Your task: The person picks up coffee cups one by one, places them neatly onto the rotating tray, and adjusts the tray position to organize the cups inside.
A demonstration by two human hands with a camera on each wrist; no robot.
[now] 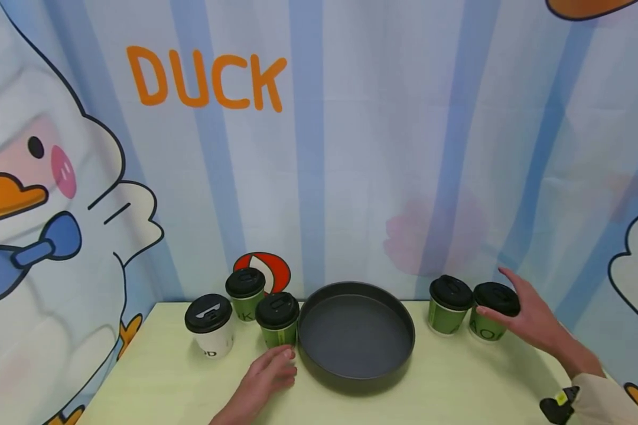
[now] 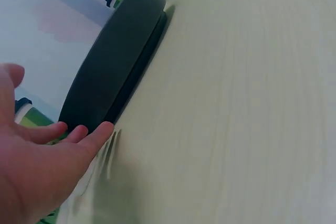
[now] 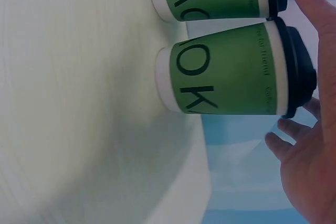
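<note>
My right hand [image 1: 531, 313] is spread beside the lid of a green paper cup [image 1: 486, 329], thumb in front and fingers behind. In the right wrist view that green cup [image 3: 226, 72] has a black lid [image 3: 299, 69] and dark letters, and the fingers [image 3: 278, 142] extend past the lid without visibly gripping it. My left hand [image 1: 268, 378] reaches toward another green cup [image 1: 279, 336] at the left side of a dark round pan [image 1: 356, 336]. In the left wrist view its fingertips [image 2: 102, 129] lie against or just before the pan's side wall [image 2: 113, 61]; contact is unclear.
A white cup [image 1: 215, 341] and a green cup [image 1: 247, 304] stand at the left, another green cup [image 1: 446, 316] at the right, all with black lids. A printed curtain [image 1: 351, 147] hangs behind the pale table [image 1: 165, 383].
</note>
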